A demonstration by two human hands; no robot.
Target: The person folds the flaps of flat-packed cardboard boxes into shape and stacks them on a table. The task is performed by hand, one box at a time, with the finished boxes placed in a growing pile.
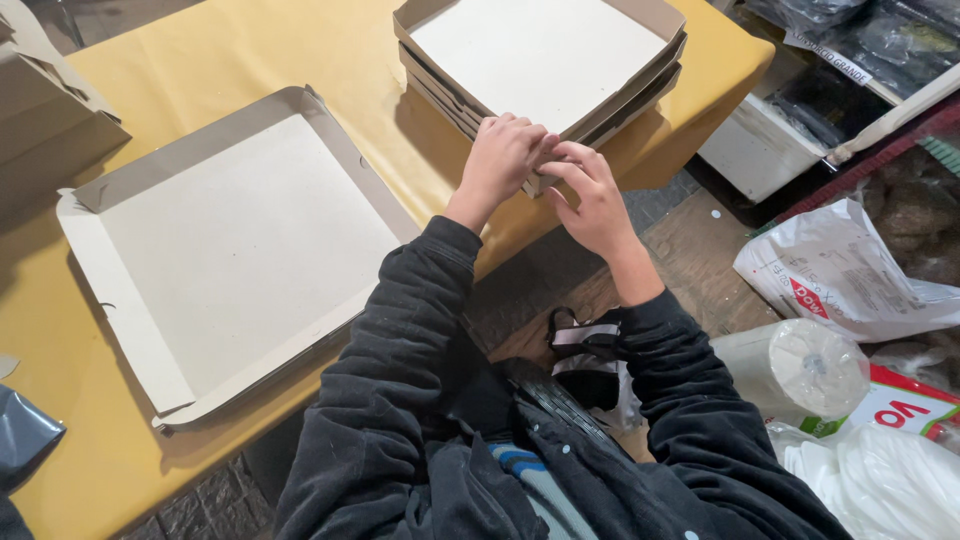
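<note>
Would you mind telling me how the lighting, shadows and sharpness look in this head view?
Head view: soft, even light with no harsh glare; the left hand and right hand are sharp at the corner of the stacked grey cardboard box trays; the flat grey cardboard tray casts a dim shadow on the yellow-brown paper-covered table; frame edges bend slightly.

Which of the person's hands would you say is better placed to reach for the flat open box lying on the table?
Left, probably. The left hand works at the stacked boxes' corner, nearer the flat open box on its side; the right hand would cross over.
</note>
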